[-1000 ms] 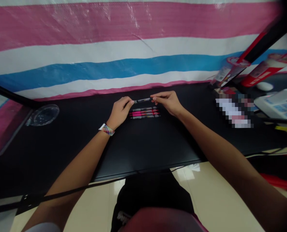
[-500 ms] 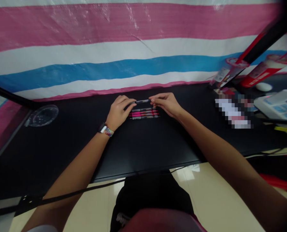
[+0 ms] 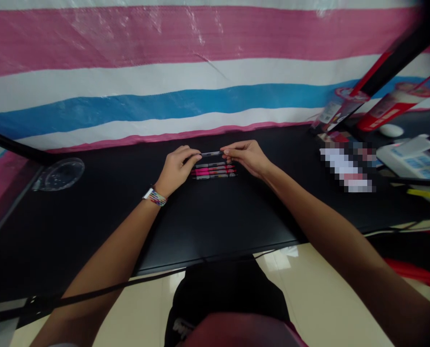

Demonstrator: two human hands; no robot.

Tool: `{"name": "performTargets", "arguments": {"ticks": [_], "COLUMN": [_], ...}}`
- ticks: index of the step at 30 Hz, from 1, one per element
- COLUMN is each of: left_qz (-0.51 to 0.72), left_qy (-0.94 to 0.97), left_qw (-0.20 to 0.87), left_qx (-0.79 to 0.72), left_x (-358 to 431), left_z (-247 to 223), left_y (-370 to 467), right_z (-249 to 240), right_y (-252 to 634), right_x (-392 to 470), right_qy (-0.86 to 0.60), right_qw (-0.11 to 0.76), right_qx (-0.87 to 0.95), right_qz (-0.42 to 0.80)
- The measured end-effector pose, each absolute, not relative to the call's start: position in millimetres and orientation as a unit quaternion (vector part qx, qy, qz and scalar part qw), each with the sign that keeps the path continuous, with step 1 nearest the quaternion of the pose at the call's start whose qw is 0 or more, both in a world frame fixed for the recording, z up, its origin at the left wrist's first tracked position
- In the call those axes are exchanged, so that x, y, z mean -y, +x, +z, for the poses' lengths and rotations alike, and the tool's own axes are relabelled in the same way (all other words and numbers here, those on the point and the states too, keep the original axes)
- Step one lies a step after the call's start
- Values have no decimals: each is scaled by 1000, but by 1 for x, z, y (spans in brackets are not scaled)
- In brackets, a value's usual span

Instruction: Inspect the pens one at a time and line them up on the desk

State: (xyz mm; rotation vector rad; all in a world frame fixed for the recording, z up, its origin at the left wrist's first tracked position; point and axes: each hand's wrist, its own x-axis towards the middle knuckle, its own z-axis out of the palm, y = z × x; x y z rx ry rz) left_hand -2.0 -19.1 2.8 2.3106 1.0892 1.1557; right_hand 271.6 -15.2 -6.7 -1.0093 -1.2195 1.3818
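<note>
Between my two hands a slim pen (image 3: 211, 154) with a clear barrel lies level, just beyond a row of other pens. My left hand (image 3: 179, 166), with a watch on its wrist, pinches the pen's left end. At the right end, the fingertips of my right hand (image 3: 246, 156) are closed on it. The row of several pens (image 3: 215, 171), some pink and some clear with dark parts, lies side by side on the black table (image 3: 215, 217). My left fingers partly cover the left ends of some of them.
A clear plastic lid (image 3: 63, 174) lies at the left. To the right stand a clear cup (image 3: 340, 111) with a red straw and a red-and-white cup (image 3: 392, 108). Near them are a white egg-shaped object (image 3: 391, 130) and white packaging (image 3: 410, 156). A striped sheet (image 3: 200, 77) hangs behind.
Both hands and the pen between them stay nearly in place. The whole view has shifted slightly, so things sit a little further left.
</note>
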Motion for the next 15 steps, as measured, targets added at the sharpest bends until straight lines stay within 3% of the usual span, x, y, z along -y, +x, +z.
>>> {"name": "performTargets", "arguments": {"ticks": [9, 15], "left_qz": [403, 373], "left_qy": [868, 879], "left_qw": [8, 27], "left_qx": [-290, -296], "left_x": [29, 30], "left_z": [9, 7], "left_y": [1, 2], "right_z": [25, 19], "right_y": [278, 273], "right_x": [31, 31], "right_qy": [-348, -343], "right_qw": [392, 390], "right_qx": [495, 523], "right_qz": [693, 675]}}
